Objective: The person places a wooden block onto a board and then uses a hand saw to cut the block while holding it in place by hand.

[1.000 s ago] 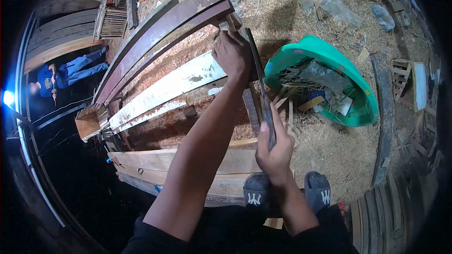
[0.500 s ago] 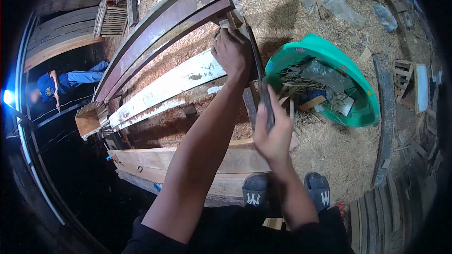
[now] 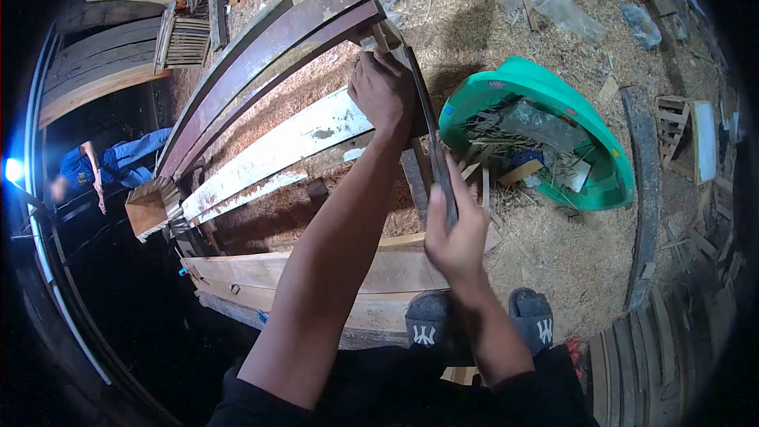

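Note:
My right hand (image 3: pixel 458 241) is closed around the lower end of a long, narrow, dark tool (image 3: pixel 433 138), seen nearly edge-on. The tool slants up and left, its far end beside a piece of wood (image 3: pixel 385 38) at the tip of the planks. Over that wood my left hand (image 3: pixel 383 95) is closed, its fingers curled at the piece and partly hidden. Left of it run a curved maroon plank (image 3: pixel 277 59) and a plank with worn white paint (image 3: pixel 292 150).
A green plastic tub (image 3: pixel 522 71) holding sticks and scraps lies to the right on sawdust. Bare planks (image 3: pixel 261 269) run by my sandals (image 3: pixel 427 320). Slatted pieces (image 3: pixel 183 41) lie at upper left. Another person (image 3: pixel 95 162) is at far left.
My right hand and the dark tool have shifted slightly down toward me. My left hand stays at the wood. The other person's arm at far left has moved a little.

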`<state>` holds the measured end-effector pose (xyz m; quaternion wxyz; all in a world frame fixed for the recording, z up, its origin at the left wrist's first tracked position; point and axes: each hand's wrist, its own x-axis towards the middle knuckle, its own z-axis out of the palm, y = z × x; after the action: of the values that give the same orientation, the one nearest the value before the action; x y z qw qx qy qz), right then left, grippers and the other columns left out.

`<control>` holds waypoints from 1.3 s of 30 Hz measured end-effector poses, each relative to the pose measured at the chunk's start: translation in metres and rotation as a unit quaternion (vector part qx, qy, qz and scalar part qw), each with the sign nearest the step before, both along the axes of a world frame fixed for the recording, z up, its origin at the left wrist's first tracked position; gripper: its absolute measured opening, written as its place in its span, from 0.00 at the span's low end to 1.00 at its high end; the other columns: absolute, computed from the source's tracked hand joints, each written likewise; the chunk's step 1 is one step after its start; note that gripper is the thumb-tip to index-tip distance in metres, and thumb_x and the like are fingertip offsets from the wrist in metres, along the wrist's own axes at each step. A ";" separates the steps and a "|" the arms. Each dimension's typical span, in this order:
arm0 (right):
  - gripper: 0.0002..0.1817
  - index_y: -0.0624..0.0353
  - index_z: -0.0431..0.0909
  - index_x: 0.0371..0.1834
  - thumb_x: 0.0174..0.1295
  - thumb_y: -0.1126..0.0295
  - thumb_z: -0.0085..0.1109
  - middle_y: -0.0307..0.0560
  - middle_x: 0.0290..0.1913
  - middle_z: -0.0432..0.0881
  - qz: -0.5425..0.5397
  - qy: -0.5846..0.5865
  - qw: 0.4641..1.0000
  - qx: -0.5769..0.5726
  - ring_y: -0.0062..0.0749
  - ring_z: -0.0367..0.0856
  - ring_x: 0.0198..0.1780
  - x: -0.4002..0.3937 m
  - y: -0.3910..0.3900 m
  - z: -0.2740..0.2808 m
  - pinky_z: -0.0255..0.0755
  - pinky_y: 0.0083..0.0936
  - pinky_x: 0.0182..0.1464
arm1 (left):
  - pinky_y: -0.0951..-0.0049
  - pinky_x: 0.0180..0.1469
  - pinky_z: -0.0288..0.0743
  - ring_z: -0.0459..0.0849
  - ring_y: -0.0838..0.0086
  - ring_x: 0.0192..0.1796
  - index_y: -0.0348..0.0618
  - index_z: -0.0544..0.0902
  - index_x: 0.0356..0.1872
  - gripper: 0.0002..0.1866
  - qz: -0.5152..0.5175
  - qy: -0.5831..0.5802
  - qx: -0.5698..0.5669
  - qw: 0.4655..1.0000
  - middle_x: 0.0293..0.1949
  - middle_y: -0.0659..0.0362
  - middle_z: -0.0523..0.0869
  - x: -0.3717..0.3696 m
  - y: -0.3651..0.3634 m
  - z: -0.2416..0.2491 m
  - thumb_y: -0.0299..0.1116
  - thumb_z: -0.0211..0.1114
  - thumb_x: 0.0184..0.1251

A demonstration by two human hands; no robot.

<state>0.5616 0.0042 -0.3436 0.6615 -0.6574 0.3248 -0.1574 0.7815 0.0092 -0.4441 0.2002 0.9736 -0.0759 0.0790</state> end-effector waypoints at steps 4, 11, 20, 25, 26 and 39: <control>0.28 0.71 0.69 0.74 0.73 0.70 0.54 0.69 0.37 0.86 -0.019 -0.010 0.997 -0.080 0.46 0.92 0.37 -0.021 0.017 0.000 0.81 0.37 0.37 | 0.51 0.62 0.67 0.82 0.47 0.55 0.36 0.81 0.48 0.20 -0.007 0.018 -0.007 1.000 0.47 0.43 0.87 0.001 0.000 0.001 0.43 0.47 0.82; 0.27 0.68 0.70 0.73 0.74 0.68 0.54 0.64 0.37 0.87 -0.012 -0.001 1.000 -0.016 0.45 0.91 0.33 0.000 0.003 -0.002 0.81 0.33 0.36 | 0.50 0.62 0.66 0.81 0.46 0.54 0.36 0.80 0.49 0.19 -0.011 -0.012 -0.014 1.000 0.47 0.43 0.86 -0.002 0.001 -0.002 0.43 0.48 0.81; 0.26 0.72 0.71 0.72 0.75 0.70 0.50 0.65 0.56 0.87 0.074 0.133 0.985 0.084 0.47 0.90 0.51 0.029 -0.020 0.009 0.79 0.33 0.55 | 0.49 0.61 0.67 0.81 0.45 0.53 0.37 0.79 0.45 0.17 -0.010 -0.015 -0.002 1.000 0.45 0.42 0.85 -0.002 -0.002 0.002 0.42 0.49 0.80; 0.29 0.67 0.67 0.76 0.74 0.67 0.54 0.64 0.35 0.86 -0.024 -0.040 0.997 -0.060 0.38 0.91 0.34 -0.019 0.010 0.004 0.80 0.35 0.35 | 0.49 0.60 0.67 0.81 0.45 0.53 0.37 0.78 0.46 0.15 -0.008 -0.012 0.014 1.000 0.44 0.42 0.85 -0.002 -0.002 0.003 0.40 0.51 0.79; 0.28 0.66 0.68 0.76 0.74 0.68 0.54 0.64 0.35 0.86 -0.013 -0.012 1.000 -0.008 0.41 0.91 0.34 -0.015 0.007 0.003 0.80 0.36 0.35 | 0.49 0.60 0.67 0.81 0.45 0.53 0.37 0.78 0.46 0.15 -0.008 -0.015 0.016 1.000 0.44 0.42 0.85 0.000 -0.002 0.002 0.40 0.51 0.79; 0.27 0.70 0.69 0.73 0.72 0.71 0.55 0.64 0.35 0.87 -0.016 -0.007 0.999 -0.031 0.50 0.91 0.34 0.010 0.006 -0.010 0.81 0.36 0.35 | 0.50 0.59 0.67 0.81 0.48 0.51 0.39 0.78 0.44 0.13 -0.021 -0.002 0.024 0.999 0.44 0.46 0.85 -0.006 0.004 0.003 0.39 0.52 0.77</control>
<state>0.5715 0.0103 -0.3536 0.6405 -0.6712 0.3252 -0.1829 0.7759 0.0134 -0.4413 0.1780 0.9762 -0.0983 0.0753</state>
